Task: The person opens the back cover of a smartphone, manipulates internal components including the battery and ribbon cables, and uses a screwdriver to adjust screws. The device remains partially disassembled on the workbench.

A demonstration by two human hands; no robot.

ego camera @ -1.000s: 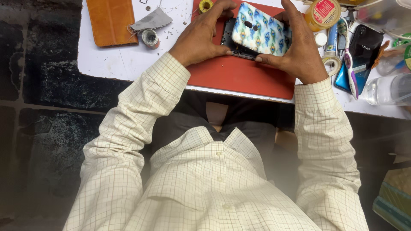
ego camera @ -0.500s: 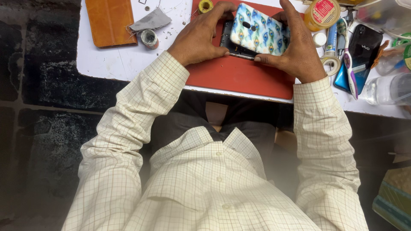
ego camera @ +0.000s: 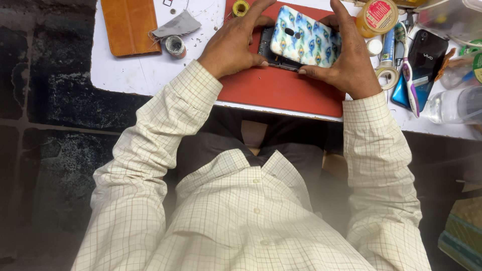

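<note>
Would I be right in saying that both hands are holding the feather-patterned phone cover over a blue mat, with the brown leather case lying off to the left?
Not quite: the mat is red, not blue, as the head view shows. Both the left hand and the right hand do hold the feather-patterned phone cover over it, and the brown leather case does lie off to the left.

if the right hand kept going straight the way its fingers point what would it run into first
The right hand points up the picture, away from the person, along the patterned phone cover it holds. Just past its fingertips lies the far edge of the red mat, then the picture's edge. The orange-lidded jar looks slightly off that line.
</note>
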